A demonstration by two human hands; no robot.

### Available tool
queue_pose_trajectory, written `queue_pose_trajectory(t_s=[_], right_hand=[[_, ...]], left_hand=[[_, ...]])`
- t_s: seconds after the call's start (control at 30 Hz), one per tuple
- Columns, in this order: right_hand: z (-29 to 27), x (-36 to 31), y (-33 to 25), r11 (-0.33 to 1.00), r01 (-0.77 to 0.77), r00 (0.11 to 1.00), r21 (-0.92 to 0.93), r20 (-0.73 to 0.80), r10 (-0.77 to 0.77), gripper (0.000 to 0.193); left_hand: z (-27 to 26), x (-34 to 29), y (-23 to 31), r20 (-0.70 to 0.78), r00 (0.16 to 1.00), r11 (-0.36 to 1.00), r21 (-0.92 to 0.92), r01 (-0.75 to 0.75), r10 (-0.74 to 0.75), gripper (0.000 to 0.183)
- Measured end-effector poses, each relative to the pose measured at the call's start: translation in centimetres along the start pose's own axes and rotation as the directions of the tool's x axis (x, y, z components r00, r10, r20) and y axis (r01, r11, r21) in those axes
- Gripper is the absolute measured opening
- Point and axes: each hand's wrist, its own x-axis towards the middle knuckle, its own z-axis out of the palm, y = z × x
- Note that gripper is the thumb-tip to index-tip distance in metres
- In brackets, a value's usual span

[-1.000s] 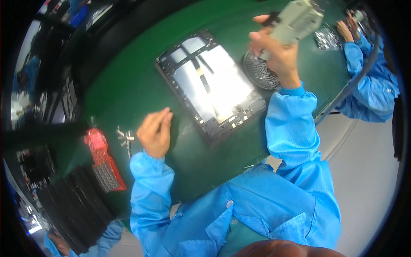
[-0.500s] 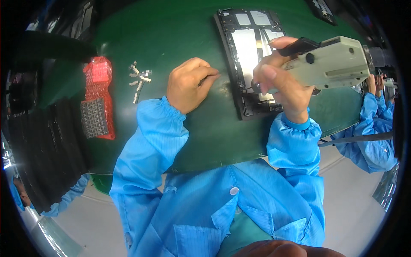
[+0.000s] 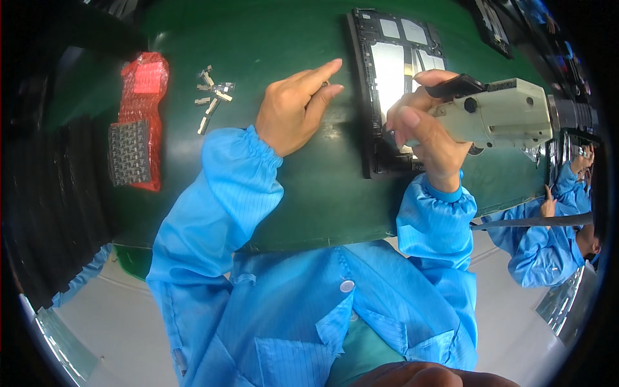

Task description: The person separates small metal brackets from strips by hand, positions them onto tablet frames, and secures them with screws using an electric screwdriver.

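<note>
My right hand [image 3: 431, 132] is wrapped round a pale beige electric screwdriver [image 3: 500, 116] with a black lever on top. Its front end points left, over the opened tablet-like device [image 3: 392, 64] with silver panels in a black frame. Just left of that device, my left hand [image 3: 293, 106] hovers above the green table with its lower fingers curled. Its index finger and thumb stand a little apart at the tips. A tiny dark thing shows between them, too small to name.
Several small connector strips [image 3: 213, 97] lie left of my left hand. Further left are a red bubble-wrap bag [image 3: 145, 90] and a grey sheet of small parts [image 3: 129, 153]. Black material [image 3: 55, 206] hangs at the left edge. Another device [image 3: 493, 27] lies far right; a co-worker's blue sleeve [image 3: 538, 251] shows beyond the table.
My left index finger and thumb have parted from a pinch, and the hand has turned slightly. My right hand still holds the screwdriver over the device. The whole view has shifted a little.
</note>
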Motion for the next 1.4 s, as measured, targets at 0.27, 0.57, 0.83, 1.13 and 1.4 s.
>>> queue_pose_trajectory(t_s=[0.27, 0.57, 0.83, 1.13, 1.4], right_hand=[[0.1, -0.2, 0.3, 0.998, 0.05, 0.997, -0.036, 0.052, -0.048, 0.034], [0.0, -0.8, 0.6, 0.992, 0.114, 0.991, -0.058, 0.082, -0.109, 0.038], [-1.0, 0.2, -0.7, 0.984, 0.18, 0.978, -0.004, -0.11, -0.179, 0.041], [-3.3, -0.6, -1.2, 0.992, 0.098, 0.944, -0.081, -0.309, -0.119, 0.038], [-4.6, -1.1, -2.5, 0.998, 0.058, 0.927, -0.023, -0.369, -0.062, 0.037]], left_hand=[[-0.2, 0.1, 1.3, -0.012, 0.959, 0.928, -0.258, 0.271, -0.283, 0.018], [0.6, -0.6, 0.7, -0.063, 0.991, 0.968, -0.226, 0.105, -0.122, 0.011], [-0.6, -0.4, -0.9, 0.045, 0.999, 0.981, -0.192, -0.01, 0.019, 0.028], [0.4, -0.2, 0.7, -0.057, 0.992, 0.987, 0.121, -0.108, 0.116, 0.034], [5.7, -2.5, 7.9, 0.4, 0.811, 0.845, 0.142, -0.515, 0.427, 0.052]])
